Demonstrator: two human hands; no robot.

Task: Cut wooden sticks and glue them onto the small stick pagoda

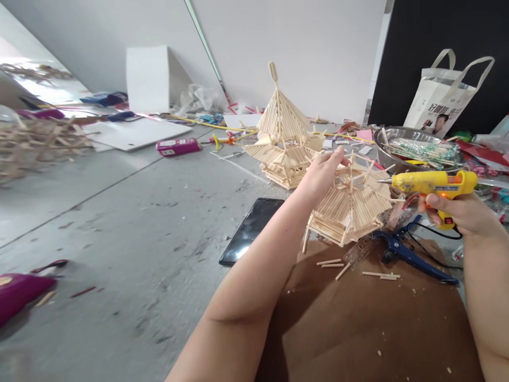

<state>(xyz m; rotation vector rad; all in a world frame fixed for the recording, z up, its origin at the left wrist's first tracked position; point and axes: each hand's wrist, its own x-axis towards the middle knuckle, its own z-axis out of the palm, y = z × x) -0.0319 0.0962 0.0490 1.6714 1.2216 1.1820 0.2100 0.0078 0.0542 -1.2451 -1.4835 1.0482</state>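
A wooden stick model (350, 204) with a sloped roof stands on the brown sheet, thin sticks rising from its top. My left hand (326, 168) is at the model's upper left edge; its fingers look closed, and what they hold, if anything, is hidden. In my right hand (451, 208) is a yellow glue gun (421, 182), held by the handle, its nozzle pointing left beside the model's top. An orange light glows on the gun. Behind and to the left stands a second stick model (282, 127) with a tall pointed roof.
Blue pliers (413, 255) and loose sticks (380, 275) lie on the brown sheet (374, 329). A black phone (252, 228) lies left of it. At the back right are a metal bowl (417, 168) and a white bag (441, 98). A purple box (178, 147) lies farther left.
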